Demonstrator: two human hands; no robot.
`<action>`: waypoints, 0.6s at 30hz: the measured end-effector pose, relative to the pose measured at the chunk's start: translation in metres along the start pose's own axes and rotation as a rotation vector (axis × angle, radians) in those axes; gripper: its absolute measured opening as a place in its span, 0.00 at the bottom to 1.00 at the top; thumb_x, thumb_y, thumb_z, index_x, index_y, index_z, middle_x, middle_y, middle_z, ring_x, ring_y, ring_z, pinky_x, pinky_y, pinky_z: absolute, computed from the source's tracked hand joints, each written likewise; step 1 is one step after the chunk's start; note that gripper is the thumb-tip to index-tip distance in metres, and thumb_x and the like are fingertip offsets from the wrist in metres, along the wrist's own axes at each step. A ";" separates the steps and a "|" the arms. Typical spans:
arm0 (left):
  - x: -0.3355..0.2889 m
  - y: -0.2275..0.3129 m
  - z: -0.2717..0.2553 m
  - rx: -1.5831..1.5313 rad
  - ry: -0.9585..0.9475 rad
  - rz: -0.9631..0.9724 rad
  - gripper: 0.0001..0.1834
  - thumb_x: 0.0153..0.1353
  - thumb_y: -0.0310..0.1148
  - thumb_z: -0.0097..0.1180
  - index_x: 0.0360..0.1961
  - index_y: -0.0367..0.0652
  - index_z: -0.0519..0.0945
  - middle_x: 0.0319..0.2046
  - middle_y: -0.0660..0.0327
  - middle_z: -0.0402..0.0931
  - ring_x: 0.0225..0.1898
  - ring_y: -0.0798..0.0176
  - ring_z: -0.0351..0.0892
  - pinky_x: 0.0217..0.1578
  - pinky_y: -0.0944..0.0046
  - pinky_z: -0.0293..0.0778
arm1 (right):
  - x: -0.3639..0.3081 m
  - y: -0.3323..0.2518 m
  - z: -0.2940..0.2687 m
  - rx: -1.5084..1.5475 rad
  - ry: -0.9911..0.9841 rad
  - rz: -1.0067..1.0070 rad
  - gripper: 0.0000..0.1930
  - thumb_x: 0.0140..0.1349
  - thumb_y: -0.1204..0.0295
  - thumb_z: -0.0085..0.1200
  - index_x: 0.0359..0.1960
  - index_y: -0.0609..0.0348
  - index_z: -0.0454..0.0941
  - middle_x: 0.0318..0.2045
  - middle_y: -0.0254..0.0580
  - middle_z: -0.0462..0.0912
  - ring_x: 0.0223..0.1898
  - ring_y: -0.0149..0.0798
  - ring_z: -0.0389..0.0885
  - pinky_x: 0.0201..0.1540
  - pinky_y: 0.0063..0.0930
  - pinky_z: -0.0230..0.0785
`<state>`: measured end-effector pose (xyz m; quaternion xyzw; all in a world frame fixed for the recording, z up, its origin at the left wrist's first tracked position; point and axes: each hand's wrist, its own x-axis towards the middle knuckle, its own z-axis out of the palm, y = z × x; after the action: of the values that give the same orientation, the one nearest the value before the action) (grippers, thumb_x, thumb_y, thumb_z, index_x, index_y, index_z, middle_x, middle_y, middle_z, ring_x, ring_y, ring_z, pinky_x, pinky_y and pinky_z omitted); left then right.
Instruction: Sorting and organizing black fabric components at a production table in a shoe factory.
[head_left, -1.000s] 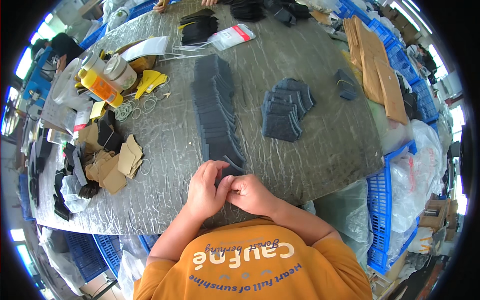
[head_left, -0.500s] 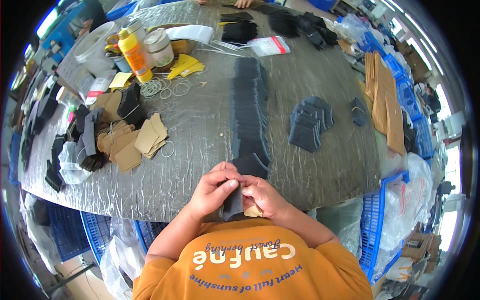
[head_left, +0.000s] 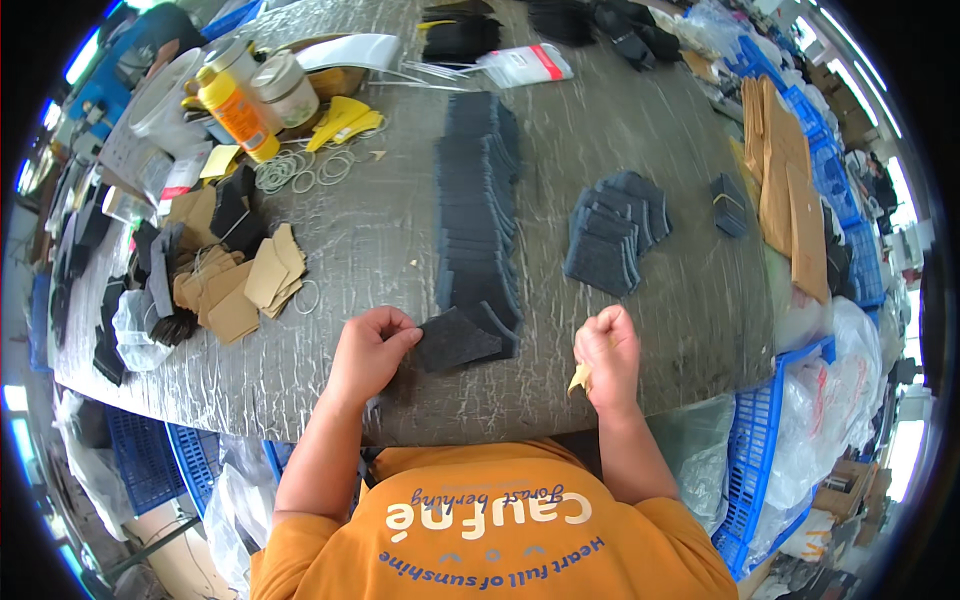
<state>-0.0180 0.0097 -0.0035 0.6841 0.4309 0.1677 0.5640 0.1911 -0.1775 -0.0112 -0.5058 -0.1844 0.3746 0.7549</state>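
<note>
A long overlapping row of flat dark blue-grey fabric pieces (head_left: 470,200) runs down the middle of the table. At its near end, one dark fabric piece (head_left: 458,338) lies slantwise across the row. My left hand (head_left: 372,348) pinches that piece's left end between thumb and fingertips. To the right, apart from the row, my right hand (head_left: 608,355) is closed above the table, and a small pale yellow scrap of paper (head_left: 580,376) sticks out below its fingers.
A fanned pile of dark pieces (head_left: 618,230) and a banded bundle (head_left: 729,205) lie right. Cardboard pieces (head_left: 240,295), rubber bands (head_left: 285,172), a yellow bottle (head_left: 238,115) and a jar (head_left: 285,90) sit left. Brown paper (head_left: 785,190) lies along the right edge, above blue crates (head_left: 755,450).
My hands, together at the table's near edge before, have parted. The left has brought the dark piece onto the row's near end; the right has moved right with the yellow scrap.
</note>
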 end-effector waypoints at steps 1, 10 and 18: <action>0.005 0.002 0.005 0.036 -0.043 0.017 0.03 0.52 0.26 0.60 0.27 0.38 0.78 0.19 0.71 0.73 0.22 0.79 0.66 0.23 0.74 0.63 | -0.007 -0.001 0.001 -0.353 0.059 -0.054 0.07 0.58 0.79 0.51 0.32 0.55 0.66 0.18 0.29 0.66 0.20 0.20 0.63 0.23 0.16 0.58; 0.031 0.010 0.021 0.220 -0.165 -0.047 0.03 0.53 0.26 0.59 0.27 0.38 0.79 0.20 0.70 0.73 0.23 0.77 0.67 0.24 0.73 0.64 | -0.021 0.021 -0.011 -0.941 -0.150 -0.331 0.06 0.53 0.75 0.58 0.33 0.58 0.76 0.21 0.42 0.78 0.21 0.43 0.78 0.25 0.31 0.68; 0.031 0.004 0.022 0.191 -0.164 -0.064 0.04 0.52 0.27 0.60 0.27 0.36 0.80 0.20 0.68 0.75 0.23 0.76 0.67 0.25 0.72 0.65 | -0.019 0.021 -0.010 -0.981 -0.187 -0.397 0.05 0.52 0.76 0.57 0.30 0.56 0.76 0.22 0.41 0.80 0.24 0.45 0.79 0.25 0.33 0.70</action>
<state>0.0170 0.0205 -0.0144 0.7321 0.4191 0.0514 0.5345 0.1771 -0.1936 -0.0323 -0.7190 -0.4963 0.1382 0.4665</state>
